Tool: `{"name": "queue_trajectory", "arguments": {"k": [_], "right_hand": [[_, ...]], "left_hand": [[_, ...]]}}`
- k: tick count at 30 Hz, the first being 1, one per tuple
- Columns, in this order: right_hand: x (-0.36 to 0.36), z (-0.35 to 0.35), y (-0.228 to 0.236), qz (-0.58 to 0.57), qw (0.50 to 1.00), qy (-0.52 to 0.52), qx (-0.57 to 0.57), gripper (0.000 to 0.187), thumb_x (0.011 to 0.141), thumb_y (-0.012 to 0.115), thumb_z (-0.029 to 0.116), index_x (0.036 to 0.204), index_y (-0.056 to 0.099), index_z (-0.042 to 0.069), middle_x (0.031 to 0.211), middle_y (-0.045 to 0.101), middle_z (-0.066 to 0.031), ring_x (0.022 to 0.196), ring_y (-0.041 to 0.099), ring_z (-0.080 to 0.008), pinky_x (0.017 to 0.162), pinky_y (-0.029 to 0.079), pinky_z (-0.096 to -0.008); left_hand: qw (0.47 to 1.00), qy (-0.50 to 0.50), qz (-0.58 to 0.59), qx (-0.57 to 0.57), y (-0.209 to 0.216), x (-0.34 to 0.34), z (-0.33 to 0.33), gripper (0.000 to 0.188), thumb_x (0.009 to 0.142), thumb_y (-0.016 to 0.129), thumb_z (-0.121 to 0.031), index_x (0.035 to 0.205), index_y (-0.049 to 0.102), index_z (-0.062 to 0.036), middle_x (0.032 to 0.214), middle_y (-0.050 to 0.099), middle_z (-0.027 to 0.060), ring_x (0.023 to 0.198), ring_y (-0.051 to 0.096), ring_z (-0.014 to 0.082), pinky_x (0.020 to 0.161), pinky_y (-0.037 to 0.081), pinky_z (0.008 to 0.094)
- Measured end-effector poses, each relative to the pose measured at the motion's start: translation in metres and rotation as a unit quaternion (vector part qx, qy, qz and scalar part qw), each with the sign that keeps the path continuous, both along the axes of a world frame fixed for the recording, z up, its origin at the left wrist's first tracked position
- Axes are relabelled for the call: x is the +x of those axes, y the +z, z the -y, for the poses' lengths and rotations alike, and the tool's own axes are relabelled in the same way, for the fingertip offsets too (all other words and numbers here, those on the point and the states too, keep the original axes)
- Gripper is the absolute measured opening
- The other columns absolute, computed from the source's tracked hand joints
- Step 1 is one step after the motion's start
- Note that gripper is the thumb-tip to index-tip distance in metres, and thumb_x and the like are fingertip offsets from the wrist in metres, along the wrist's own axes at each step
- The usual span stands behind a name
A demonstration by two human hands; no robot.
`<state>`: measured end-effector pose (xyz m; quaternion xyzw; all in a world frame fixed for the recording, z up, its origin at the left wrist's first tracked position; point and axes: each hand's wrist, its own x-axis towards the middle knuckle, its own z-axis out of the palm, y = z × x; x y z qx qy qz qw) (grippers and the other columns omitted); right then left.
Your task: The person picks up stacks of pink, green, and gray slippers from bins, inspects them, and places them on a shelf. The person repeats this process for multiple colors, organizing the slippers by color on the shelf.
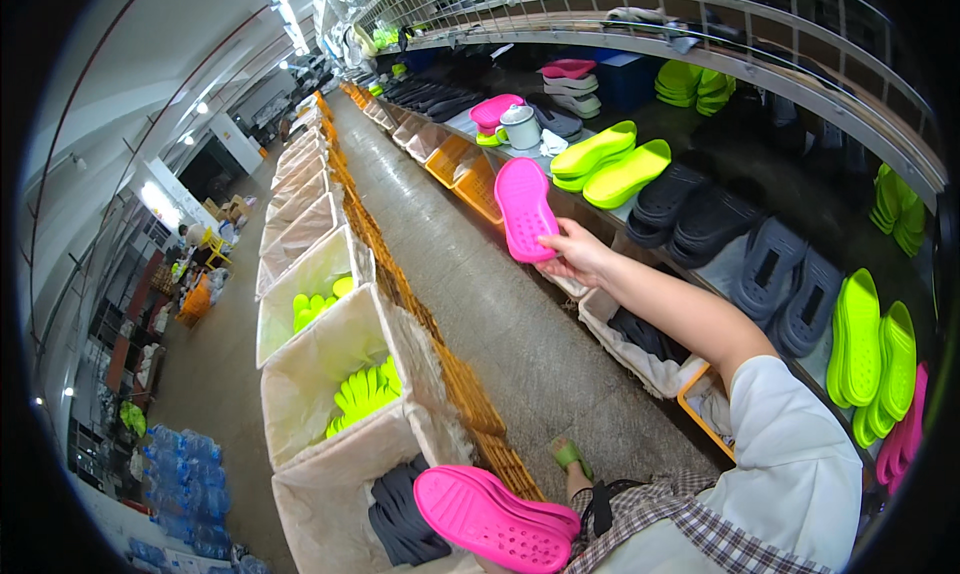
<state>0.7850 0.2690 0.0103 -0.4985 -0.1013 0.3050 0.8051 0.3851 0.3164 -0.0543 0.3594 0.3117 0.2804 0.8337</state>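
Observation:
My right hand (pixel 575 254) reaches out over the aisle and grips the heel end of a bright pink shoe sole (pixel 525 206), with small holes showing in it. Low in the picture, a stack of pink shoe soles (pixel 495 519) is held up close to my body, above a lined bin with dark grey pieces (pixel 405 514). My left hand is almost wholly hidden under that stack. Just beyond the single sole, neon yellow soles (pixel 610 164) lie on the shelf (pixel 625 209), beside black soles (pixel 690 214) and dark grey ones (pixel 785 274).
Lined bins (pixel 310 374) run along the left, some with neon yellow pieces (pixel 365 399). Orange crates (pixel 478 189) and lined bins stand under the shelf. A mug (pixel 518 127) sits near the shelf edge. Wire racking (pixel 700 19) hangs above. Blue water bottles (pixel 187 484) stand at lower left.

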Motion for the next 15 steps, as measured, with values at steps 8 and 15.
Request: {"name": "queue_trajectory", "arguments": {"k": [8, 15], "right_hand": [[0.226, -0.158, 0.024, -0.028, 0.993, -0.115, 0.027, 0.025, 0.093, 0.057, 0.019, 0.11, 0.051, 0.002, 0.095, 0.063, -0.0149, 0.07, 0.065, -0.0233, 0.055, 0.056, -0.0285], [0.403, -0.273, 0.009, -0.062, 0.965, -0.243, 0.075, 0.026, 0.096, 0.051, 0.022, 0.114, 0.051, 0.003, 0.094, 0.062, -0.0134, 0.068, 0.063, -0.0242, 0.053, 0.055, -0.0282]], "left_hand": [[0.998, -0.054, 0.024, -0.037, -0.011, 0.137, -0.154, 0.059, 0.096, 0.041, -0.047, 0.135, 0.039, -0.003, 0.123, 0.055, 0.0141, 0.108, 0.056, 0.0252, 0.093, 0.047, 0.0395], [0.995, -0.086, 0.012, -0.046, -0.007, 0.234, -0.263, 0.06, 0.095, 0.042, -0.048, 0.135, 0.038, -0.0031, 0.124, 0.054, 0.014, 0.109, 0.056, 0.0249, 0.094, 0.046, 0.0392]]}}
